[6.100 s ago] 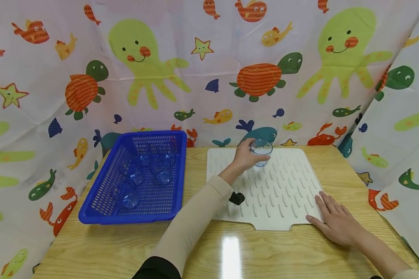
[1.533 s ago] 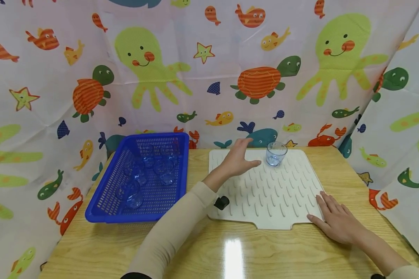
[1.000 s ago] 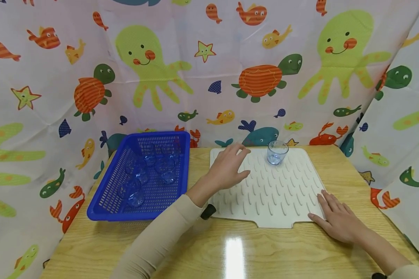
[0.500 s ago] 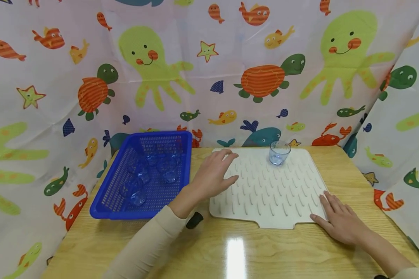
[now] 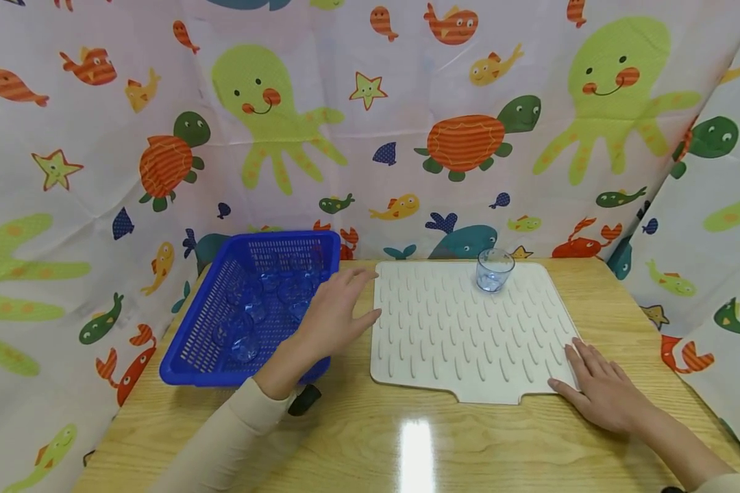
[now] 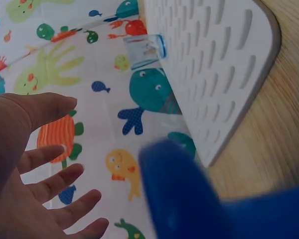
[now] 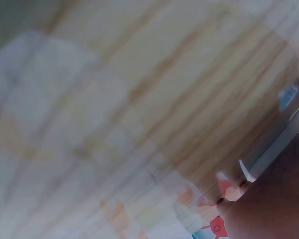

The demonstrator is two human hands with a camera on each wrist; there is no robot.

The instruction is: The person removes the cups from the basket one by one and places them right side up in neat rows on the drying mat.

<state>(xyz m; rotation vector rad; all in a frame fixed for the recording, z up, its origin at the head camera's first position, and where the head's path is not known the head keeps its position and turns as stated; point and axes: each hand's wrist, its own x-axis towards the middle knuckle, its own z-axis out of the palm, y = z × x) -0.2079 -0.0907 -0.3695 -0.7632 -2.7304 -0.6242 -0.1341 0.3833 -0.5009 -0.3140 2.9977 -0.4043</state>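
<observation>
My left hand [image 5: 333, 316] hangs over the right rim of the blue plastic basket [image 5: 185, 373], holding nothing. Its fingers and thumb are spread apart, as the left wrist view also shows. Several clear glass cups [image 5: 244, 347] lie inside the basket, partly hidden by the hand. One glass cup [image 5: 495, 270] stands upright near the back right of the white ridged drying mat [image 5: 462, 335]. With fingers outstretched, my right hand [image 5: 604, 390] rests at the mat's right front edge, its palm over the wooden table.
The wooden table [image 5: 487, 452] extends in front of the mat, with a bright reflection on it. A curtain [image 5: 388, 123] printed with sea animals hangs close behind and along both sides. The basket's walls rise well above the flat mat.
Earlier my left hand gripped the glass cup over the mat. That cup now stands released at the mat's back right, and the hand has moved left to the basket. My right hand stayed put.
</observation>
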